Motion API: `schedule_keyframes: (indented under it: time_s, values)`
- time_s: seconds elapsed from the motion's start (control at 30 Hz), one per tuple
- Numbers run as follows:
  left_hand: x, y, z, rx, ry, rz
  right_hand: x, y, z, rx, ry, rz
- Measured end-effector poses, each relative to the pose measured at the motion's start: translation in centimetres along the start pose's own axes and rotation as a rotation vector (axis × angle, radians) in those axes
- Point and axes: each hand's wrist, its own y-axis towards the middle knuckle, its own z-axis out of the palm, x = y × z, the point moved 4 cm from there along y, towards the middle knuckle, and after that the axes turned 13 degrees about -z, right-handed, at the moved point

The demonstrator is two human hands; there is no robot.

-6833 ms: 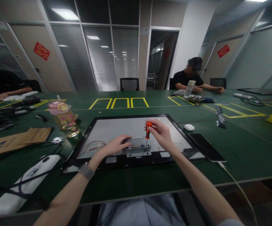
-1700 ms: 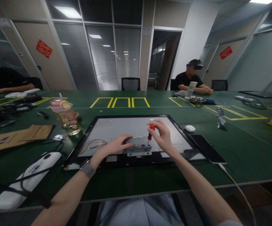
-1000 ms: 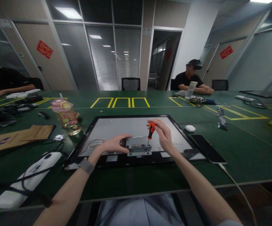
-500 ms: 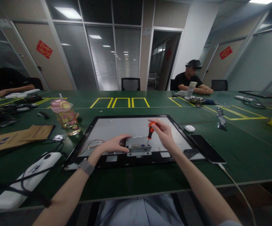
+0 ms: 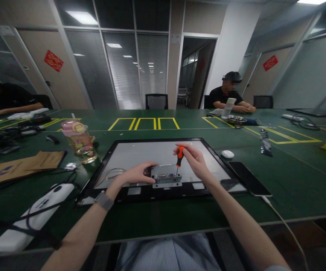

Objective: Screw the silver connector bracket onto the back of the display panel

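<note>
Both arms are stretched forward from the lower edge of the view and angled inward, the hands set near each other but apart. The left forearm [image 5: 79, 229] is slanted up toward the right. The left hand [image 5: 136, 174] is held low, its thumb and fingers [image 5: 148, 164] parted in a curve. The right forearm [image 5: 236, 214] is slanted up toward the left, mostly bared. The right hand [image 5: 193, 160] is raised slightly higher, its upper fingers bent and drawn toward the thumb in a pinch; its lower fingers are partly hidden.
</note>
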Motion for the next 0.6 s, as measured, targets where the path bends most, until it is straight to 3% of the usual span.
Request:
schedule_keyframes:
  time_s: [0.13, 0.37, 0.6]
  values:
    - [-0.04, -0.02, 0.00, 0.003, -0.004, 0.005, -0.04, 0.02, -0.18, 0.001, 0.042, -0.015]
    - [-0.12, -0.16, 0.03, 0.015, -0.038, 0.012, -0.01, -0.12, 0.69, 0.076, 0.181, 0.084]
    - [0.01, -0.03, 0.05, 0.005, -0.019, 0.016, 0.13, 0.09, 0.09, 0.025, -0.015, -0.012]
